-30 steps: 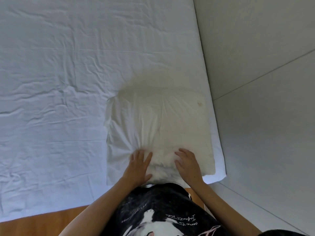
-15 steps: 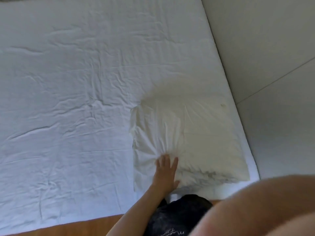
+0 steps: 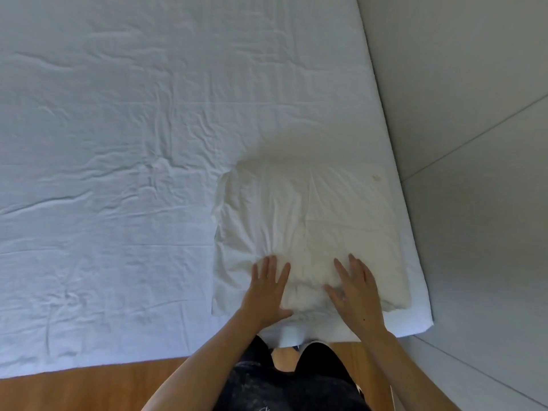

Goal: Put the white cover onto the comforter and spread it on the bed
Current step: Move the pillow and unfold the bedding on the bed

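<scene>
A folded cream-white bundle (image 3: pixel 311 221), the comforter or its cover, lies on the near right corner of the bed (image 3: pixel 118 143); I cannot tell which of the two it is. My left hand (image 3: pixel 268 287) rests flat on its near left part, fingers straight and spread. My right hand (image 3: pixel 355 292) lies flat on its near right part, fingers straight. Neither hand grips the cloth. The fabric bunches in small creases just beyond my left fingertips.
The bed's white sheet is wrinkled and stretches far to the left and away. A pale wall (image 3: pixel 474 114) runs along the bed's right side. Wooden floor (image 3: pixel 74 390) shows at the near edge, by my dark clothing.
My right hand, lifted off and blurred close to the camera half a second ago, is back down flat on the bundle. My left hand has stayed pressed on it.
</scene>
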Available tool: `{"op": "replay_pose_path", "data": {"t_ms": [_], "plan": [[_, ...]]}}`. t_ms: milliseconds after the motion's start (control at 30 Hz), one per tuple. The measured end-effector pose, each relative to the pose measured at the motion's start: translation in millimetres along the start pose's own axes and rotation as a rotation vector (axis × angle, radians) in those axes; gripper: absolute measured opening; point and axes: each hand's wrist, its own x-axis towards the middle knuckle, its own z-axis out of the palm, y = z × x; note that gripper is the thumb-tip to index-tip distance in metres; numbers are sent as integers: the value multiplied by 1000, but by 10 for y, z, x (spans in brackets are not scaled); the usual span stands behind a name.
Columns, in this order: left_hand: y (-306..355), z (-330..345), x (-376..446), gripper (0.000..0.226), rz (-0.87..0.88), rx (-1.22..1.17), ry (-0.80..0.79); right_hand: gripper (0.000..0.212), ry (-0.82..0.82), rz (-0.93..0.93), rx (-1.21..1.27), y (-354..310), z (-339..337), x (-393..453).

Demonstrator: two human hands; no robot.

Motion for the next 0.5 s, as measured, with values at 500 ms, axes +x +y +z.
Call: {"op": "replay_pose_path", "data": {"t_ms": [500], "plan": [[211, 194, 275, 76, -129, 171, 97, 106, -93, -495, -425, 1114, 438, 468]]}}
